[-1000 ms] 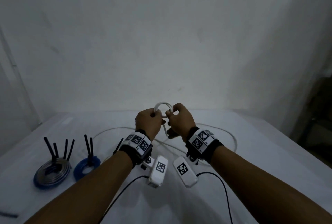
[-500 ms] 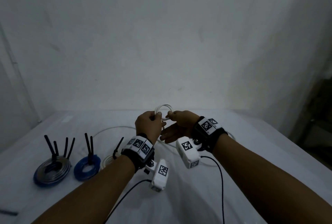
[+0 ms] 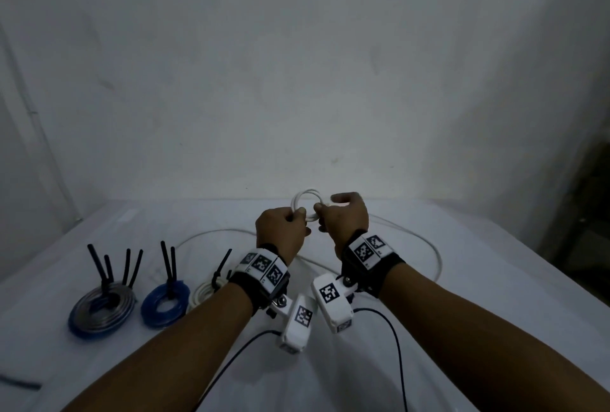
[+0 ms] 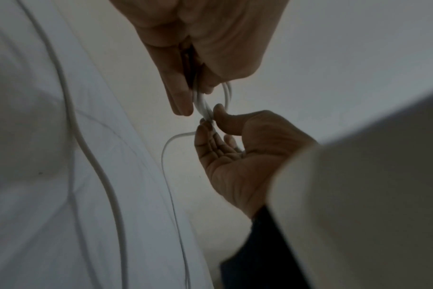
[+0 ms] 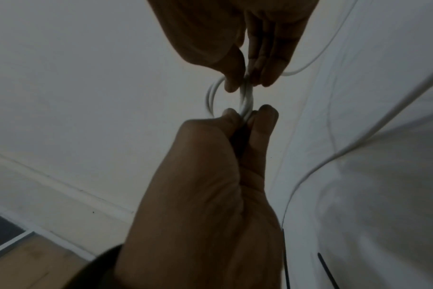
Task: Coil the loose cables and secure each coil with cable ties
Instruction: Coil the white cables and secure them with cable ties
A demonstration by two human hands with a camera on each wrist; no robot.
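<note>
I hold a small white cable coil (image 3: 305, 202) above the white table (image 3: 478, 312), near its far edge. My left hand (image 3: 297, 215) pinches the coil's left side and my right hand (image 3: 321, 210) pinches its right side. In the left wrist view my left hand (image 4: 185, 105) grips the coil (image 4: 226, 93) from above, and the right hand (image 4: 208, 120) pinches it just below. In the right wrist view the right hand (image 5: 244, 83) and the left hand (image 5: 247, 115) pinch the coil (image 5: 246, 97) a short way apart. The loose rest of the cable (image 3: 435, 256) trails over the table.
Three tied coils lie at the left: a grey and blue one (image 3: 102, 311), a blue one (image 3: 165, 304) and a white one (image 3: 203, 292), each with black ties standing up. A dark strip (image 3: 19, 382) lies at the front left. A wall stands behind the table.
Half a second ago my right hand was turned palm up under the coil. It has come back up and pinches the coil's right side again. The left hand has kept its hold.
</note>
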